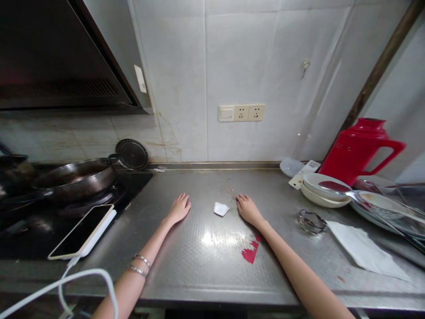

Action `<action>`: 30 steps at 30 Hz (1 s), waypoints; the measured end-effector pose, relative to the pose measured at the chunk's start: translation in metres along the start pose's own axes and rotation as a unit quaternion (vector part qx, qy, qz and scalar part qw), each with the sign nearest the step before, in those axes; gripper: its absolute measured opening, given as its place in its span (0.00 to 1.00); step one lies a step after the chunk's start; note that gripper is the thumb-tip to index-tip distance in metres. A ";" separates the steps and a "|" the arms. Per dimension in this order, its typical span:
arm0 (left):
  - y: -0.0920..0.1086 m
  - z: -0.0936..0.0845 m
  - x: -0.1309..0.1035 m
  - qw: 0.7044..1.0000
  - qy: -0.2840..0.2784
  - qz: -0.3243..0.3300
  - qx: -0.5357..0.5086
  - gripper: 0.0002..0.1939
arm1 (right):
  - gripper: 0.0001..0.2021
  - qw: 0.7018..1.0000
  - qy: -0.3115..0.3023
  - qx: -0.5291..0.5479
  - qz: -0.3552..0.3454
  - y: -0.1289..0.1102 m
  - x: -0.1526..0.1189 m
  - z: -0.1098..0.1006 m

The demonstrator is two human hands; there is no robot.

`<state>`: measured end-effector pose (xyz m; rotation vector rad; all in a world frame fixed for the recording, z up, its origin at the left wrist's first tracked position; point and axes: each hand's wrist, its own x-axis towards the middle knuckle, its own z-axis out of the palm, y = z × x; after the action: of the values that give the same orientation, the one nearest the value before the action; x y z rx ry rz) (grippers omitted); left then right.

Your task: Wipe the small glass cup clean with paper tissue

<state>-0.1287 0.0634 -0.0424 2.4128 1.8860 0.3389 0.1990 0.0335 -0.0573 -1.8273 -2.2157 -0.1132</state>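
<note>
My left hand (179,207) lies palm down on the steel counter (199,266), fingers stretched out and holding nothing. To its right, a small folded white paper (221,209) rests between my two hands, touching neither. My right hand (248,209) is also flat on the counter with nothing in it. Torn red scraps (250,253) lie on the steel just left of my right forearm. Two bracelets circle my left forearm.
At left, a phone (82,234) with a white cable lies by the stove, where a pan (78,181) sits. At right are a coiled metal item (311,223), a white tissue (365,248), stacked bowls (323,188), dishes and a red thermos (352,153).
</note>
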 end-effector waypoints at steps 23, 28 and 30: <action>0.002 -0.006 -0.006 1.000 -0.002 0.004 -0.009 0.26 | 0.20 1.000 0.006 0.010 -0.003 -0.003 -0.004 -0.008; 0.009 -0.012 -0.012 1.000 0.004 0.007 -0.015 0.25 | 0.21 1.000 0.010 0.010 0.022 -0.009 -0.010 -0.018; 0.017 -0.014 -0.014 1.000 0.008 0.018 -0.020 0.24 | 0.23 0.999 0.019 0.014 0.023 -0.010 -0.014 -0.028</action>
<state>-0.1188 0.0449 -0.0272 2.4276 1.8265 0.3943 0.1955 0.0121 -0.0327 -1.8429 -2.1378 -0.1070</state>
